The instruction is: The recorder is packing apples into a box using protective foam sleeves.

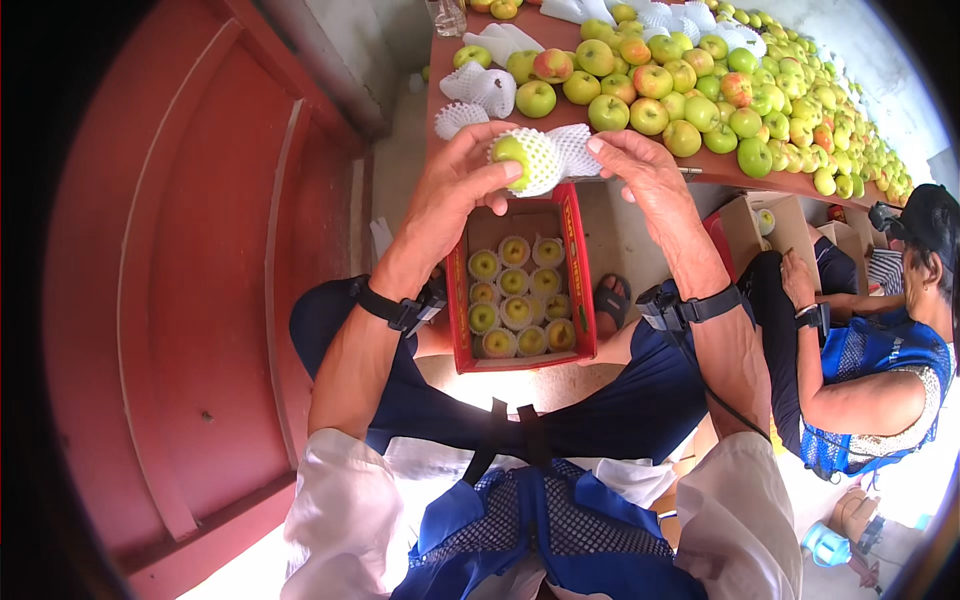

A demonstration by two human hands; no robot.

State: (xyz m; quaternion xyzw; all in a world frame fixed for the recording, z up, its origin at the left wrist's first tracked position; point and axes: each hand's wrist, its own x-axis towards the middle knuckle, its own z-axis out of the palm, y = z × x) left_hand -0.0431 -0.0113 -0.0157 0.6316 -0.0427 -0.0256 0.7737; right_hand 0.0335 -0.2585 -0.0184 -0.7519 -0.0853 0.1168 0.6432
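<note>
My left hand (pixel 469 169) holds a green apple (pixel 510 156) that sits partly inside a white foam net sleeve (pixel 541 161). The thumb and fingers of my right hand (pixel 637 161) pinch the loose end of that sleeve. Below my hands stands an open red cardboard box (pixel 579 277), with several apples in foam nets (pixel 514 282) laid in rows at its bottom. Beyond my hands, many loose green and reddish apples (pixel 649 116) are heaped on a table (pixel 442 52). More foam net sleeves (pixel 480 88) lie at the table's left part.
At the right sits another person (pixel 870 375) beside open cardboard boxes (pixel 784 225). A red door (pixel 210 262) stands close on the left. A clear glass or bottle (pixel 450 19) is at the table's far left corner. A blue container (pixel 826 544) lies at the lower right.
</note>
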